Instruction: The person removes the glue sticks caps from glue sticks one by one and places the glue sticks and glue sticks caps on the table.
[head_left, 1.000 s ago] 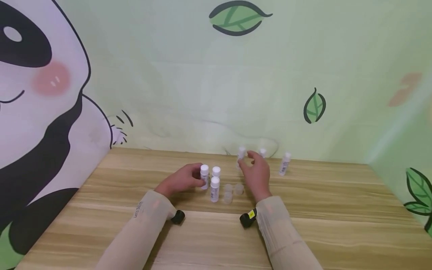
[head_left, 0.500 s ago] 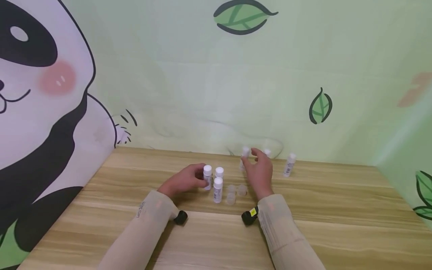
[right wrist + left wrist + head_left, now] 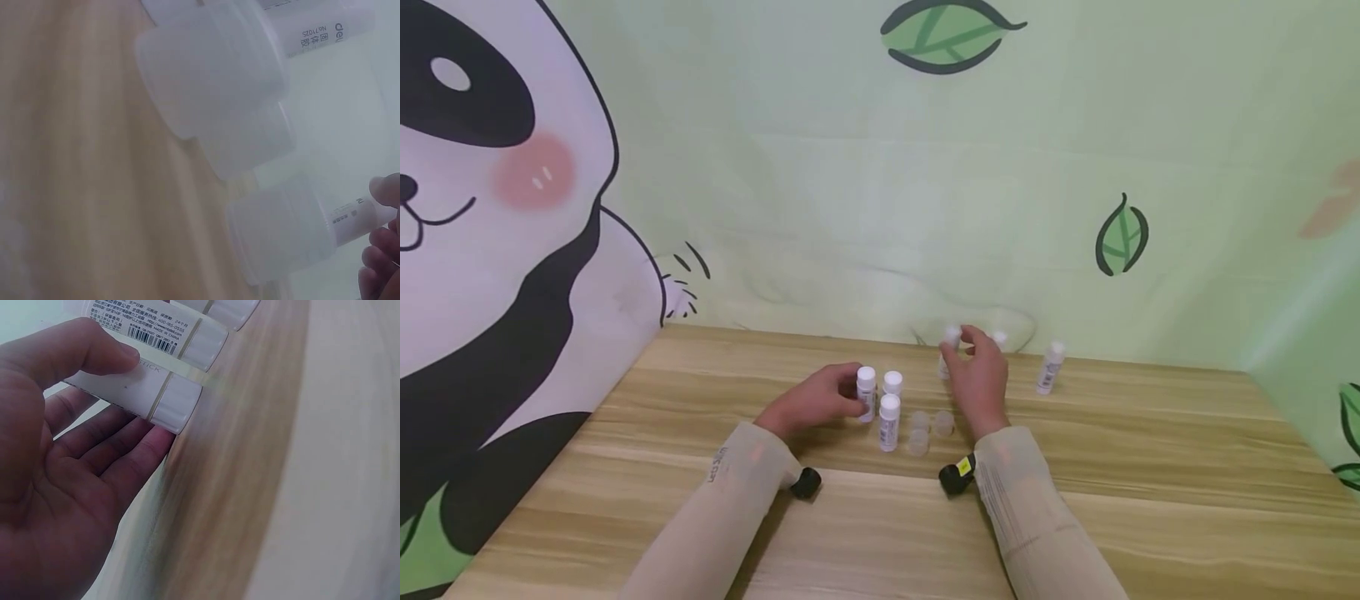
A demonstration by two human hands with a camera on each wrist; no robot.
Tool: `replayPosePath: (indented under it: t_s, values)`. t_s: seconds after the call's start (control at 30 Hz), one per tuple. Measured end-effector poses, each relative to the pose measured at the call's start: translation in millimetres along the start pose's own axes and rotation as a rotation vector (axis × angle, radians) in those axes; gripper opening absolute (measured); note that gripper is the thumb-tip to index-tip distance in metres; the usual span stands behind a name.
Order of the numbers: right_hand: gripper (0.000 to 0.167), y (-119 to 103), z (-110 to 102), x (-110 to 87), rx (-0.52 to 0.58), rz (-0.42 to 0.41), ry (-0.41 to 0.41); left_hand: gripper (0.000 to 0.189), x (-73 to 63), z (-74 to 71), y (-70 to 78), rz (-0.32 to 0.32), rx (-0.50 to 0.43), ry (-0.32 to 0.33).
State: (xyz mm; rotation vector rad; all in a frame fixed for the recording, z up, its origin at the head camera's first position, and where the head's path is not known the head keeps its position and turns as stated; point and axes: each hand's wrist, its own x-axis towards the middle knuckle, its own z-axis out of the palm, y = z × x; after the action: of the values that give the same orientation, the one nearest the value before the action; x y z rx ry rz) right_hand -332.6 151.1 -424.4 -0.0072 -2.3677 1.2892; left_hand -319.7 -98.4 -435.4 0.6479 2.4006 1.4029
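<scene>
My left hand (image 3: pixel 816 402) holds an upright white glue stick (image 3: pixel 867 396) between thumb and fingers; in the left wrist view the thumb (image 3: pixel 119 359) lies across its label. Right beside it stand a second glue stick (image 3: pixel 892 383) and, nearer, a third glue stick (image 3: pixel 889 425). Farther back, close to the wall, my right hand (image 3: pixel 981 379) has its thumb and fingers around another glue stick (image 3: pixel 952 337), whose lower part is partly hidden. In the right wrist view only the fingertips show at the right edge, on that stick's printed body (image 3: pixel 353 225).
Several small translucent cups (image 3: pixel 919 442) stand on the wooden table (image 3: pixel 865 525) between the hands. Behind my right hand another glue stick (image 3: pixel 999 339) is mostly hidden. One more glue stick (image 3: pixel 1050 369) stands to the right. A printed green wall (image 3: pixel 820 208) rises behind.
The head view has turned slightly left, so everything sits farther right in it. My right hand has reached a little farther forward around its glue stick; the left hand keeps its hold.
</scene>
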Motion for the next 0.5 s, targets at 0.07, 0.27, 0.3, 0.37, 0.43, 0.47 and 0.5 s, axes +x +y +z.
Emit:
replayPosePath:
  t_s: [0.07,0.27,0.3,0.37,0.43,0.47,0.5]
  values:
    - [0.042,0.8,0.1,0.9,-0.003,-0.002,0.007,0.028,0.6,0.1,-0.1,0.002,0.007,0.0]
    - [0.04,2.0,-0.3,1.9,-0.006,0.011,0.009,0.028,1.8,1.3,-0.6,0.012,0.028,-0.005]
    - [0.04,1.6,-0.5,1.8,-0.005,0.011,0.008,0.028,1.6,1.4,-0.3,0.008,0.029,-0.003]
    - [0.038,0.7,-0.7,1.5,-0.005,0.005,0.006,0.027,1.3,1.6,0.0,0.001,0.032,0.003]
    - [0.037,-0.5,-1.1,1.2,-0.003,-0.001,0.004,0.027,0.5,1.4,1.2,-0.004,0.036,0.009]
    - [0.037,-1.2,-1.3,1.1,-0.003,-0.003,0.003,0.027,0.0,1.1,1.9,-0.005,0.036,0.011]
    - [0.037,-1.8,-1.6,1.0,-0.002,-0.003,0.003,0.027,-0.2,1.0,2.4,-0.005,0.036,0.012]
